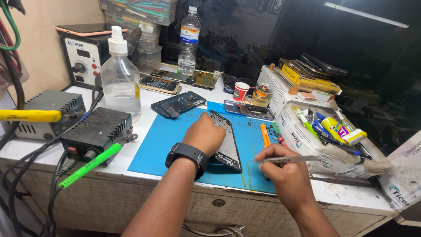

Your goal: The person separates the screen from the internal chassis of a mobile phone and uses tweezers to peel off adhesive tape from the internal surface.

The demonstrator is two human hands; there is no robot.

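Observation:
A dismantled phone frame (226, 140) lies on the blue work mat (171, 140). My left hand (204, 134), with a black watch on its wrist, rests on the frame's left edge and holds it down. My right hand (274, 160) is closed on metal tweezers (287, 159), whose blade points right, just to the right of the frame above the mat's front edge. An orange-handled tool (265, 135) lies on the mat between the frame and my right hand.
A clear spray bottle (119, 79), a black power unit (95, 131) with a green-handled iron (90, 166), a water bottle (188, 41), other opened phones (177, 104), a red cup (240, 91) and a white tray of pens and tools (324, 131) surround the mat.

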